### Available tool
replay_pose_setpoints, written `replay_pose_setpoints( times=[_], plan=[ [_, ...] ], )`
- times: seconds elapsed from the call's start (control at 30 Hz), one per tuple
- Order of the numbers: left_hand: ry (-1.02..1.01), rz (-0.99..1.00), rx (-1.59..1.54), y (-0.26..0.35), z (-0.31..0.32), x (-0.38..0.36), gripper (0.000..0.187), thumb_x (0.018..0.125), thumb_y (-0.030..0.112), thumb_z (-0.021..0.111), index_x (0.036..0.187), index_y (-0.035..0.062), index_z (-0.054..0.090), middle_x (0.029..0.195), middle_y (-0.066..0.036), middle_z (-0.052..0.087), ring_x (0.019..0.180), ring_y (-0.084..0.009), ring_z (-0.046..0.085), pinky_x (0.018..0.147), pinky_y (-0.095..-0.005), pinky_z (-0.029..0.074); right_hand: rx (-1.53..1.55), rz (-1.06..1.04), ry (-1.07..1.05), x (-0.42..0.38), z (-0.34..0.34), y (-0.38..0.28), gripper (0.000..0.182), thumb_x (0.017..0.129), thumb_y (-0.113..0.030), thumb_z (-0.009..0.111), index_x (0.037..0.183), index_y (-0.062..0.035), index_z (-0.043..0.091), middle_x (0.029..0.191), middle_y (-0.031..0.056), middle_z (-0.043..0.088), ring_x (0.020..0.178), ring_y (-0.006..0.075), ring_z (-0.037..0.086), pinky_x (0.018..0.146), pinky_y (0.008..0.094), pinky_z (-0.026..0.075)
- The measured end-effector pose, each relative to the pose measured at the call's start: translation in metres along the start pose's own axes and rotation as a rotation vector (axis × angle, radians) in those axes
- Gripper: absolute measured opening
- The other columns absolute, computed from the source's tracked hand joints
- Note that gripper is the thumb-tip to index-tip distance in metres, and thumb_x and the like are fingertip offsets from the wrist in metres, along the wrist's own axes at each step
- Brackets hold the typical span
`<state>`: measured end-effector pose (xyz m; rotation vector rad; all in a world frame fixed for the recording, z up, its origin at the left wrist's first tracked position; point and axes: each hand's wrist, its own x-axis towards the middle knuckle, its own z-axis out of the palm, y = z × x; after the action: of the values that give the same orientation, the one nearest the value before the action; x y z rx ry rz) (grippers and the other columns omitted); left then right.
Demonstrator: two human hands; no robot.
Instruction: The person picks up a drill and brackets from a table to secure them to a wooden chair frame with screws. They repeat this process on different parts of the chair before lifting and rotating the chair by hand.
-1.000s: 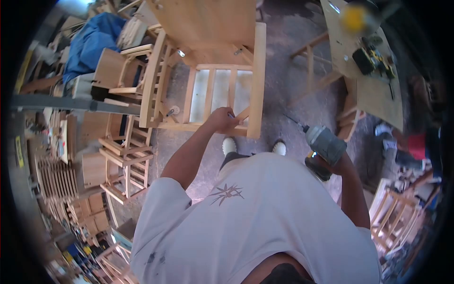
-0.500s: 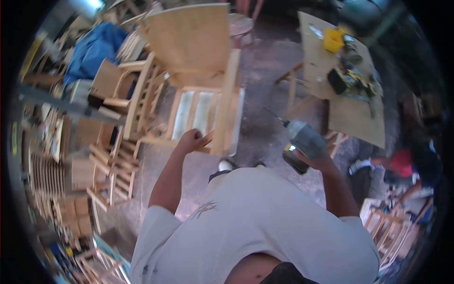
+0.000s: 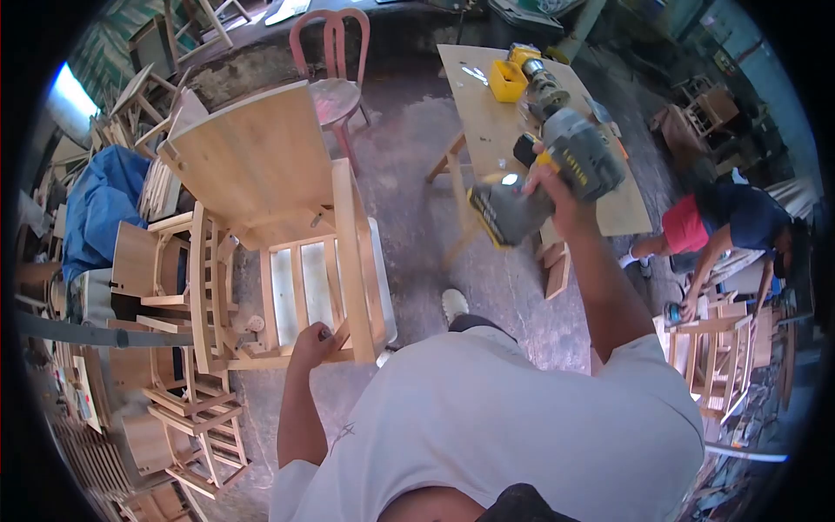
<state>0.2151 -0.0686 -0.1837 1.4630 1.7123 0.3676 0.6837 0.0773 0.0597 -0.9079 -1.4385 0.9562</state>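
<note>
My right hand (image 3: pixel 559 193) is wrapped round the handle of a grey-and-yellow cordless drill (image 3: pixel 584 155), raised in front of the worktable. Its battery base points left toward the chair; the bit is not clearly visible. Down at the front rail of a wooden armchair (image 3: pixel 344 261), my left hand (image 3: pixel 310 350) is closed, with a small dark thing at its fingertips that I cannot make out. The chair has a plywood back panel (image 3: pixel 252 157), and pale boards show between its seat slats (image 3: pixel 296 283).
On the worktable (image 3: pixel 483 130) stand a yellow container (image 3: pixel 507 81) and other power tools (image 3: pixel 545 91). A red chair (image 3: pixel 335 91) is behind. Stacked wooden chairs (image 3: pixel 187 418) and a blue tarp (image 3: pixel 104 204) line the left. At right, a co-worker (image 3: pixel 739 217) bends over a wooden frame (image 3: pixel 713 357).
The view has swung right and lifted. My right hand has raised the drill toward the worktable and turned it. My left hand stays at the chair's front rail.
</note>
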Motion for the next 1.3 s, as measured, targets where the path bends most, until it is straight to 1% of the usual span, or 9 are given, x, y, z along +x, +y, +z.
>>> replay_pose_setpoints(
  times=[0.2,0.37,0.53,0.6,0.8,0.9,1.03,1.23,1.3],
  plan=[
    [0.037,-0.153,-0.093,0.017,0.002,-0.004,0.027,0.077,0.022,0.076,0.081,0.0005,0.06,0.069,-0.003,0.06,0.063,-0.01,0.055,0.057,-0.0275,0.046,0.209,0.059,0.011,0.137,-0.059,0.055,0.044,0.085,-0.022,0.067,0.122,-0.0039,0.051,0.08,0.0036,0.059,0.077,0.0134,0.058,0.076,0.0287,0.046],
    [0.2,-0.278,-0.146,-0.007,0.026,-0.011,0.031,0.07,0.023,0.08,0.086,0.0029,0.063,0.074,-0.007,0.065,0.068,-0.0148,0.06,0.063,-0.0313,0.049,-0.01,0.147,0.045,0.231,-0.122,0.191,0.047,0.082,-0.034,0.072,0.121,-0.0102,0.057,0.091,-0.0005,0.059,0.085,0.0106,0.056,0.078,0.028,0.045],
    [0.3,-0.376,-0.014,0.022,0.026,-0.016,0.035,0.068,0.022,0.08,0.094,0.0041,0.066,0.082,-0.01,0.068,0.075,-0.0216,0.064,0.069,-0.0342,0.051,-0.484,0.107,-0.032,0.268,-0.171,0.258,0.054,0.082,-0.039,0.072,0.122,-0.0073,0.055,0.112,0.0035,0.056,0.1,0.0168,0.054,0.089,0.0338,0.043],
    [0.325,-0.437,-0.007,0.031,0.025,-0.015,0.036,0.067,0.023,0.08,0.096,0.0047,0.067,0.084,-0.011,0.068,0.077,-0.023,0.065,0.07,-0.0344,0.052,-0.385,0.144,-0.06,0.278,-0.19,0.277,0.053,0.083,-0.039,0.071,0.121,-0.0069,0.055,0.11,0.0031,0.057,0.1,0.0166,0.054,0.09,0.0329,0.043],
    [0.325,-0.482,0.166,0.029,0.03,-0.007,0.05,0.063,0.025,0.084,0.107,0.0093,0.066,0.097,-0.012,0.068,0.094,-0.0275,0.064,0.081,-0.0372,0.051,-0.477,0.219,-0.11,0.289,-0.245,0.284,0.045,0.086,-0.034,0.068,0.119,-0.0063,0.057,0.1,0.0011,0.058,0.093,0.0142,0.054,0.088,0.0326,0.042],
    [0.309,-0.515,0.153,0.04,0.027,-0.007,0.048,0.063,0.025,0.084,0.105,0.0096,0.066,0.093,-0.011,0.068,0.091,-0.027,0.065,0.079,-0.0367,0.051,-0.241,0.168,-0.196,0.288,-0.245,0.274,0.047,0.085,-0.031,0.068,0.123,-0.0066,0.054,0.098,0.0004,0.057,0.092,0.0129,0.053,0.088,0.0318,0.04],
    [0.288,-0.496,0.122,0.045,0.022,-0.01,0.039,0.066,0.024,0.081,0.1,0.0094,0.068,0.093,-0.013,0.067,0.089,-0.0287,0.064,0.076,-0.0377,0.051,-0.283,0.181,-0.235,0.282,-0.231,0.258,0.055,0.085,-0.035,0.068,0.13,-0.0078,0.05,0.095,-0.0008,0.056,0.086,0.0096,0.051,0.09,0.029,0.039],
    [0.355,-0.448,0.039,0.037,0.028,-0.016,0.035,0.066,0.02,0.078,0.098,0.0086,0.068,0.085,-0.011,0.068,0.082,-0.026,0.065,0.073,-0.0355,0.052,-0.335,0.179,-0.165,0.284,-0.239,0.275,0.052,0.083,-0.035,0.07,0.122,-0.0041,0.055,0.104,0.0023,0.058,0.098,0.0143,0.052,0.094,0.0316,0.037],
    [0.369,-0.442,0.015,0.047,0.023,-0.022,0.037,0.067,0.022,0.077,0.1,0.0085,0.068,0.088,-0.01,0.068,0.088,-0.0259,0.064,0.077,-0.0363,0.051,-0.426,0.37,-0.068,0.284,-0.242,0.28,0.052,0.085,-0.039,0.068,0.121,-0.0032,0.057,0.109,0.0048,0.059,0.103,0.0164,0.053,0.097,0.0323,0.036]
  ],
)
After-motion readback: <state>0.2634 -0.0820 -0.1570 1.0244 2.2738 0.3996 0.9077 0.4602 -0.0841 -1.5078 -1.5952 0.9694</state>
